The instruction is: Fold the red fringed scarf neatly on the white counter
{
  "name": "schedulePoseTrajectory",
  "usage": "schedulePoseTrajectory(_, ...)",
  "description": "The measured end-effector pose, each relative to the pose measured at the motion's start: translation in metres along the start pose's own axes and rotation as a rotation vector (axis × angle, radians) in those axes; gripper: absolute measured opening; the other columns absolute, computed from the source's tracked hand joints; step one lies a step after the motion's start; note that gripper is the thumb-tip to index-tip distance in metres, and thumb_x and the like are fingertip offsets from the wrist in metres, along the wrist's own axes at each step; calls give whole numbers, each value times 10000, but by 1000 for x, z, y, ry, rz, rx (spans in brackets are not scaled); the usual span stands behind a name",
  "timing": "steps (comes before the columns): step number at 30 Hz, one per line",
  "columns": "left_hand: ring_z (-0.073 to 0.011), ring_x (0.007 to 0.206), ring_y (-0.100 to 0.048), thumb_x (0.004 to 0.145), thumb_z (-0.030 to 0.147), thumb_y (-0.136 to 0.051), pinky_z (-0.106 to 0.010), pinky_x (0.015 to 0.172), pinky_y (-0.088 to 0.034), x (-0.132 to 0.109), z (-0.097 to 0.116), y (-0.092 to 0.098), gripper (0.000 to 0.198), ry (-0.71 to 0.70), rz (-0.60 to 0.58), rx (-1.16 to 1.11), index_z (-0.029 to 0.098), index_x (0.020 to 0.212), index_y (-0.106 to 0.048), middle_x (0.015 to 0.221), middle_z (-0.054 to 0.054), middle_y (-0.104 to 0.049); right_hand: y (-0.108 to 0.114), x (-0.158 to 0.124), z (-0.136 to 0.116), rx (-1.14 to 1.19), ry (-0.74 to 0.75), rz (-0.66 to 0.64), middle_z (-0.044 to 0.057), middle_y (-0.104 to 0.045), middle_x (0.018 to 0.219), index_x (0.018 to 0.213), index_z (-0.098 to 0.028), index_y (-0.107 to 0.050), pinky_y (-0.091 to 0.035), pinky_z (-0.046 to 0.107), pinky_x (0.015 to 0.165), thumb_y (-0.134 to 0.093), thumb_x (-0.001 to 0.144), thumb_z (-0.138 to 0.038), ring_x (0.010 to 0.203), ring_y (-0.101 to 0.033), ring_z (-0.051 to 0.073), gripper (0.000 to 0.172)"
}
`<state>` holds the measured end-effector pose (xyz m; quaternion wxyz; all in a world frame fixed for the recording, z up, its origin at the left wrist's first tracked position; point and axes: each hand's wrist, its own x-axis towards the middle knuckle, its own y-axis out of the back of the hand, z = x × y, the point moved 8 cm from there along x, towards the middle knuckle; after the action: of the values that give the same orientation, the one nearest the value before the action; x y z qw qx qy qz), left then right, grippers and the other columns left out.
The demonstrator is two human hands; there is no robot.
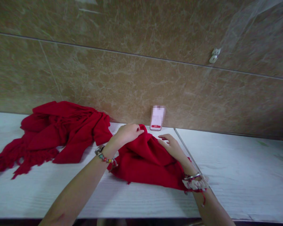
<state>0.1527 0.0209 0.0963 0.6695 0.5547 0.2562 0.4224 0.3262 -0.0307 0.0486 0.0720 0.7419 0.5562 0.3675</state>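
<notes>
A red scarf point(146, 163) lies folded in the middle of the white table point(238, 175). My left hand point(127, 133) is closed on its far top edge, pinching the cloth. My right hand point(171, 146) rests flat on the scarf's right side with fingers stretched out. Both wrists carry bracelets. A second red scarf with fringes point(56, 135) lies crumpled in a heap at the left of the table, apart from both hands.
A small white and red box point(157, 118) stands against the brown marble wall point(141, 62) just behind the folded scarf. A seam point(186, 150) runs across the table under my right forearm. A small white hook point(214, 55) is fixed on the wall.
</notes>
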Motion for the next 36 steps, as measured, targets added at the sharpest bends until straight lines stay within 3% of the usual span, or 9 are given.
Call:
schedulePoseTrajectory(7, -136, 738, -617, 711, 166, -573, -183, 616, -411, 1, 18, -17, 165, -115, -143, -195, 170, 860, -643, 807, -19, -693, -16, -5, -7, -123, 113, -139, 42, -614, 813, 675, -208, -631, -454, 340, 770, -599, 669, -195, 787, -577, 177, 35)
schedulePoseTrajectory(11, -137, 699, -613, 698, 153, -575, -191, 595, -409, 4, 15, -10, 172, -116, -81, -208, 162, 854, -647, 776, -21, -692, -14, -3, -4, -153, 101, -131, 31, -611, 758, 603, -208, -606, -456, 331, 748, -567, 681, -161, 761, -574, 175, 98)
schedulePoseTrajectory(16, -155, 708, -614, 732, 172, -540, -211, 596, -413, 5, 8, 1, 174, -93, 47, -172, 169, 868, -649, 780, -32, -690, -3, -2, 11, -198, 15, 22, 66, -609, 804, 717, -191, -641, -461, 359, 735, -618, 674, -283, 766, -571, 200, 103)
schedulePoseTrajectory(21, -153, 712, -616, 726, 156, -542, -210, 611, -422, 4, 6, -5, 163, -80, 1, -125, 181, 847, -648, 778, -24, -689, -4, -2, 15, -143, 12, 10, 53, -594, 788, 570, -210, -606, -462, 350, 718, -625, 655, -307, 762, -565, 195, 130)
schedulePoseTrajectory(24, -156, 739, -615, 739, 152, -530, -214, 640, -429, 4, 4, 3, 168, -69, 57, -101, 192, 850, -651, 801, -27, -687, 16, -1, 8, -36, 8, 168, 48, -583, 774, 602, -218, -587, -463, 325, 641, -568, 690, -393, 761, -547, 195, 197)
schedulePoseTrajectory(30, -167, 811, -598, 781, 161, -480, -243, 718, -422, -17, -8, 66, 189, 34, 444, -36, 185, 877, -642, 876, -46, -672, 72, -14, -3, 158, 8, 652, 23, -536, 736, 645, -202, -541, -426, 302, 662, -528, 711, -400, 738, -511, 170, 209)
schedulePoseTrajectory(32, -147, 741, -601, 777, 203, -490, -210, 648, -418, -21, -13, 72, 165, 22, 360, -86, 188, 830, -645, 797, -20, -677, 81, -17, 0, 229, 5, 727, 10, -525, 708, 617, -197, -524, -415, 294, 663, -522, 714, -373, 710, -502, 157, 201)
schedulePoseTrajectory(35, -116, 603, -582, 800, 292, -454, -175, 539, -385, -23, -13, 49, 251, -65, -30, -148, 182, 676, -642, 644, 10, -662, 82, -16, 7, 264, -36, 714, -1, -507, 647, 564, -195, -496, -410, 296, 647, -483, 731, -370, 659, -491, 148, 242)
schedulePoseTrajectory(36, -113, 577, -574, 813, 305, -429, -175, 520, -374, -23, -14, 41, 292, -74, -111, -142, 178, 652, -637, 625, 7, -657, 80, -14, 8, 237, -53, 682, -2, -505, 632, 560, -196, -496, -410, 299, 638, -478, 730, -381, 649, -490, 150, 252)
